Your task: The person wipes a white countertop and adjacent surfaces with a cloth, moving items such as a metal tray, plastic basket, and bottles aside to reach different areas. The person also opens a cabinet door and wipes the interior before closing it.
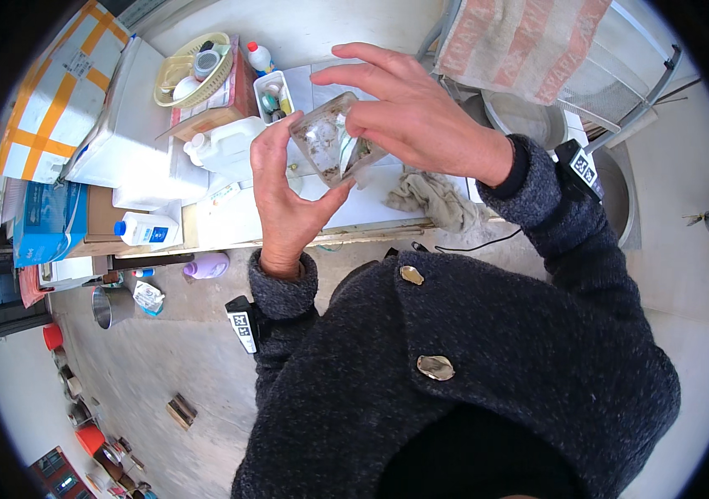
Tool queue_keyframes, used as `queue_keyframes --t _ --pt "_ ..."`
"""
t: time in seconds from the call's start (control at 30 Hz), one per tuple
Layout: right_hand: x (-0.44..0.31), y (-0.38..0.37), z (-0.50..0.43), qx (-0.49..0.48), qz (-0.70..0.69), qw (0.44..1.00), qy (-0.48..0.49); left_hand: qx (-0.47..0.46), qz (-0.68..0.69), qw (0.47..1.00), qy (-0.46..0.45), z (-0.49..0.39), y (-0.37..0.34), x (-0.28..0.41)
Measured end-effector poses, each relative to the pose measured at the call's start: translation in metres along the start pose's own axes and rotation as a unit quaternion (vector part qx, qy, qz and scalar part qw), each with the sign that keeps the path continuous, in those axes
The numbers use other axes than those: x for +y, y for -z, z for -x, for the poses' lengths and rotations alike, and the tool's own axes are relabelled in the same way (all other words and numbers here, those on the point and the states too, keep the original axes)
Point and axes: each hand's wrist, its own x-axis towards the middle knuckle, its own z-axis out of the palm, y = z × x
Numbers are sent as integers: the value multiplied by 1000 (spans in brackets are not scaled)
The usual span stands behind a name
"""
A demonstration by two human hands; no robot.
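A small clear box-shaped container [323, 140], with brown dirt or residue on its walls, is held up tilted above the white worktop. My left hand [283, 193] grips it from the left, fingers along the far side and thumb under the near edge. From the right, my right hand [414, 112] has its curled fingers on the container's rim, while two other fingers stretch out past it. A pale strip with a green line [347, 153] shows beside those curled fingertips; whether they pinch it is unclear. Below my right hand lies a crumpled grey-beige cloth [435, 196].
A white jug [233, 146], a small white bin of items [273, 96] and a yellow basket [217, 75] stand left on the worktop [236, 221]. White foam boxes [117, 118] rise farther left. A striped towel [517, 47] hangs over a rack, with metal basins [526, 115] below.
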Motion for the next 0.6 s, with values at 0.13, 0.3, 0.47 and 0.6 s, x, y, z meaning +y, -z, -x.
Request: queue_keyframes --t 0.13,0.3,0.47,0.6 --pt "4 0 3 7 6 1000 -6 -1 -9 1000 -6 -2 0 2" --pt "6 -6 -2 1 9 1000 -12 4 4 1000 -17 -1 -5 -3" --pt "13 -21 -22 -70 -5 996 -49 -30 95 991 90 1 -13 -14" --pt "37 -7 -17 55 4 998 -29 -17 332 898 289 9 -5 -19"
